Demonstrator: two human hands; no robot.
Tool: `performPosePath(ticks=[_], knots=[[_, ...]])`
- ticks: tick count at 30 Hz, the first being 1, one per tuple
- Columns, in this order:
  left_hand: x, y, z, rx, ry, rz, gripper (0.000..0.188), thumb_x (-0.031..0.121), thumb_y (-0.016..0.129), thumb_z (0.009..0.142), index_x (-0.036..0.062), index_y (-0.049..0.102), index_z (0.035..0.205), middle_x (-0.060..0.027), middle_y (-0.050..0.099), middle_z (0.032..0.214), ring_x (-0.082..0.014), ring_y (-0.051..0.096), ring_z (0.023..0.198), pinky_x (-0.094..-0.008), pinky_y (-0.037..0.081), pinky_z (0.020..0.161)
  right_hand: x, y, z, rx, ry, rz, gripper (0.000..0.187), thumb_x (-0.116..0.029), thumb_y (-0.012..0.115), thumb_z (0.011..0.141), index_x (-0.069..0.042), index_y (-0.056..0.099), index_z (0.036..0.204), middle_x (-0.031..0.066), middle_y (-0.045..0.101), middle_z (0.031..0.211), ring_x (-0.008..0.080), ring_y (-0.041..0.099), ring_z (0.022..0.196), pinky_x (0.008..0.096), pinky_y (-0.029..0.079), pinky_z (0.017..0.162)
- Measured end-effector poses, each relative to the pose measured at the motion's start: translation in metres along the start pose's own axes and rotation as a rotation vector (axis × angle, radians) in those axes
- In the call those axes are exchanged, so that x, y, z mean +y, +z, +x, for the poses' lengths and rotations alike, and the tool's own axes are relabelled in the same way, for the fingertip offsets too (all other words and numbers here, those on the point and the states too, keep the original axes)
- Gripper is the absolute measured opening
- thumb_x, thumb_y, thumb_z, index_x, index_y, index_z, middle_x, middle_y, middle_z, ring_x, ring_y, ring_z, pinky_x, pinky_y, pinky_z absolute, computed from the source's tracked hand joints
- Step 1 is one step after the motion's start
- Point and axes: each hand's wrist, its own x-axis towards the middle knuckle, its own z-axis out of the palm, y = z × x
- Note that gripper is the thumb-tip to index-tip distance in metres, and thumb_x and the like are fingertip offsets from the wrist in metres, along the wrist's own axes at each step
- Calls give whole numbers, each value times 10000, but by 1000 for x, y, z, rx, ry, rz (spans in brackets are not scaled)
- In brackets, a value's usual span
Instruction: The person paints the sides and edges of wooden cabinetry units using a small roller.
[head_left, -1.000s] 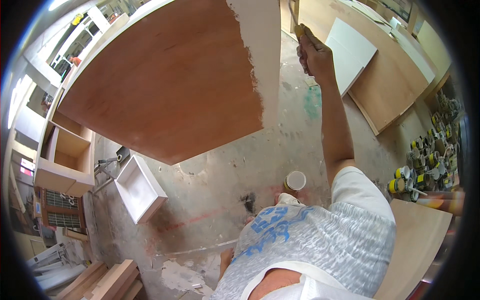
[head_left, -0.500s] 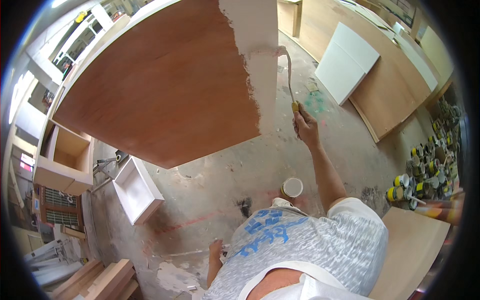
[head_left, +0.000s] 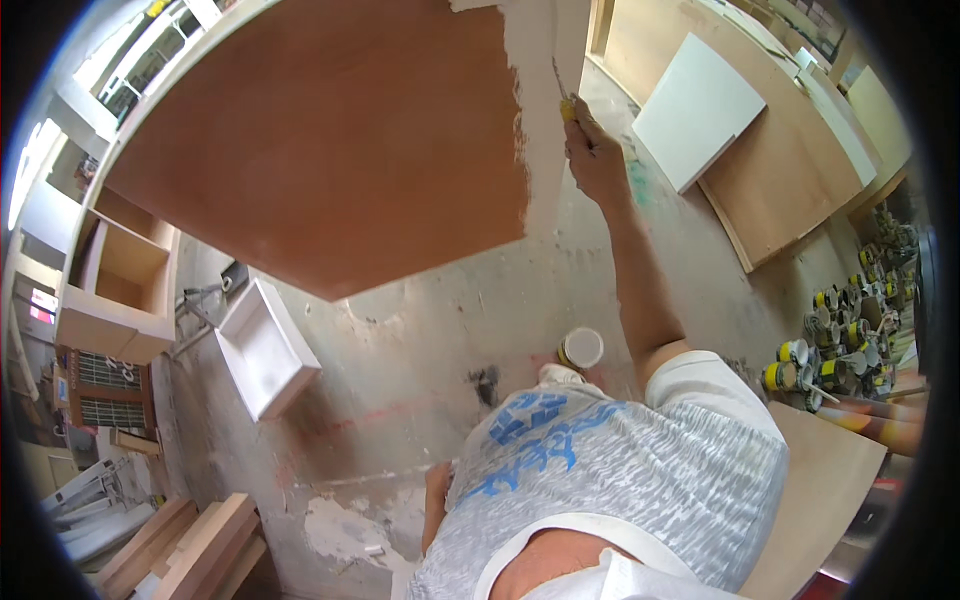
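Observation:
My right hand point(head_left: 592, 150) is raised, with its fingers wrapped round the yellow handle of a paint roller point(head_left: 567, 108). Its thin rod runs up in front of the white-painted strip point(head_left: 543, 130) on a large brown wooden panel point(head_left: 340, 150); the roller's head cannot be made out near the top rim. An uneven edge divides the white paint from the bare brown wood. My left hand point(head_left: 438, 478) hangs low beside my shirt, partly hidden, and its fingers do not show clearly.
A paint can point(head_left: 581, 349) stands on the floor near my feet. At left are a white open drawer box point(head_left: 265, 350) and stacked timber point(head_left: 190, 550). White boards point(head_left: 698, 112) lean against a wooden panel point(head_left: 790, 180) at right, with several paint cans point(head_left: 835, 340) beyond.
My right hand has moved up and slightly left with the roller, whose head has gone from clear view. The painted panel sits higher in view, and my left hand is more hidden.

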Motion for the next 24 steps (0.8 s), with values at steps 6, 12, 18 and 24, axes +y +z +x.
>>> performPosePath(ticks=[6, 12, 18, 24], knots=[[-35, -13, -16, -72, -320, -199, 357, 316, 584, 868, 14, 619, 1056, -101, 663, 933, -236, 638, 773, -365, 485, 683, 70, 1, -85, -164, 431, 28, 431, -225, 534, 948, -145, 492, 1369, 71, 685, 912, 56, 522, 724, 224, 455, 696], [5, -65, -55, 17, -527, -254, 479, 322, 611, 865, 95, 521, 1277, -76, 606, 1080, -233, 618, 853, -406, 450, 726, 156, 15, -134, -298, 579, -259, 435, -321, 537, 924, -177, 526, 1335, 118, 655, 802, 147, 574, 599, 289, 475, 609], [68, -76, -69, 181, -581, -205, 499, 323, 596, 880, 75, 494, 1301, -99, 591, 1162, -234, 606, 936, -440, 446, 820, 275, 34, -157, -409, 692, -356, 408, -298, 556, 926, -152, 561, 1308, 9, 507, 599, 80, 449, 481, 275, 413, 470], [131, -43, -75, 202, -519, -137, 568, 277, 613, 881, 34, 440, 1364, -114, 613, 1155, -233, 625, 957, -355, 472, 775, 374, 71, -157, -525, 827, -396, 390, -340, 517, 921, -93, 619, 1206, 136, 601, 619, 213, 567, 468, 346, 462, 484]])
